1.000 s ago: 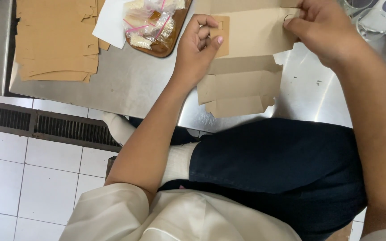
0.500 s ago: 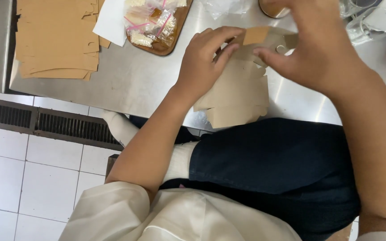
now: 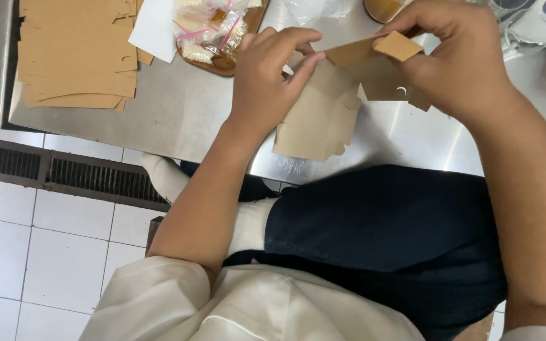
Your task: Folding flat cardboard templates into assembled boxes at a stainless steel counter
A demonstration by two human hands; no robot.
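A flat brown cardboard box blank (image 3: 323,113) is lifted off the steel table (image 3: 178,120) and partly folded. My left hand (image 3: 266,79) pinches its left upper edge between thumb and fingers. My right hand (image 3: 456,60) grips the right side, where a small flap (image 3: 398,45) sticks up. The lower part of the blank hangs down toward the table's front edge.
A stack of flat brown cardboard blanks (image 3: 77,53) lies at the table's far left, with a white sheet (image 3: 153,28) beside it. A wooden tray (image 3: 219,31) holds several small clear packets. A white appliance (image 3: 541,22) stands at the far right. Below is a tiled floor with a drain grate (image 3: 64,173).
The cardboard blank has been lifted from lying flat and folded inward. Both hands have come closer together and nearer to me.
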